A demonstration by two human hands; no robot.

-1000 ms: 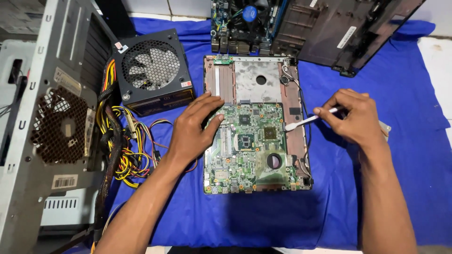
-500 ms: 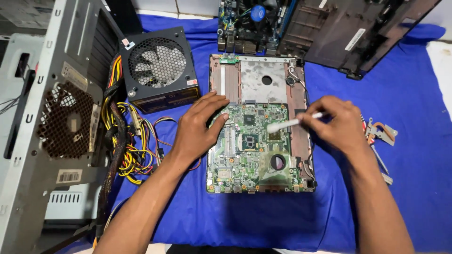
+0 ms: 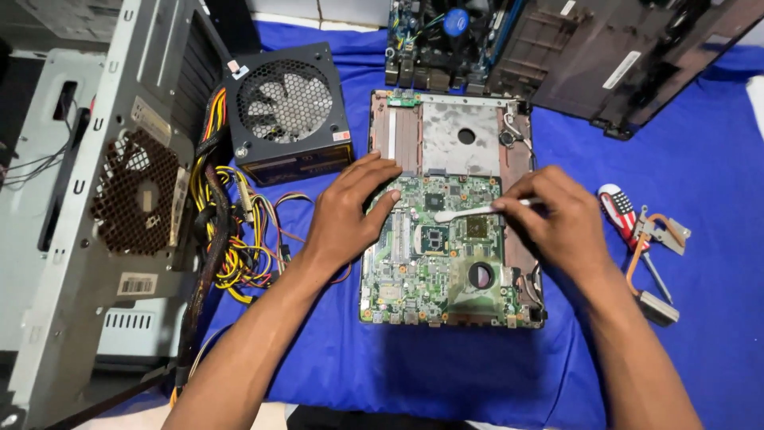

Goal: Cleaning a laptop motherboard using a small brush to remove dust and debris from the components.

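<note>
Green circuit board (image 3: 446, 263) on blue cloth (image 3: 700, 159), beside yellow cables (image 3: 239, 263) and a red-striped screwdriver (image 3: 619, 209).

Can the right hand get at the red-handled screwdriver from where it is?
Probably yes: the screwdriver lies in the open on the blue cloth just beside the right hand, but that hand holds a white swab.

Left hand (image 3: 348, 216) palm down, fingers spread flat, pointing up-right, forearm rising from lower left. Right hand (image 3: 557, 219) curled, thumb and fingertips (image 3: 503, 204) pinched together, knuckles up, forearm running in from lower right. Hands apart.
</note>
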